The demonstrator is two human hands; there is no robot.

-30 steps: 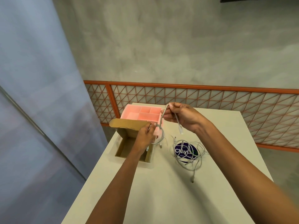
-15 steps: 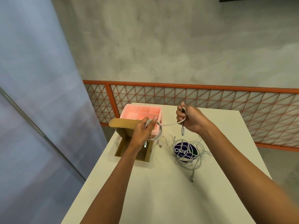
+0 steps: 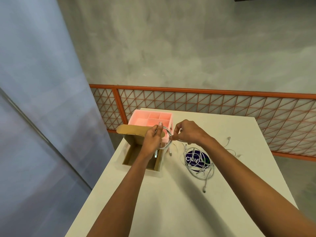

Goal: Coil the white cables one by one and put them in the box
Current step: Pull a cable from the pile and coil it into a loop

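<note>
My left hand (image 3: 152, 140) grips a coiled white cable (image 3: 167, 141) just above the open brown cardboard box (image 3: 133, 156) at the table's left edge. A plug end hangs below that hand over the box. My right hand (image 3: 185, 132) pinches the same coil at its right side, close beside the left hand. A loose tangle of white cables (image 3: 201, 165) lies on the table to the right of the box, over a dark round sticker (image 3: 195, 159).
A pink tray with compartments (image 3: 150, 119) stands behind the box, at the back left of the white table (image 3: 179, 202). An orange lattice railing (image 3: 222, 106) runs behind the table. The box's flap (image 3: 130, 130) stands up at its far side.
My right hand has moved left and down to the coil, bringing the last stretch of cable onto it. The left hand has stayed over the box holding the loops.
</note>
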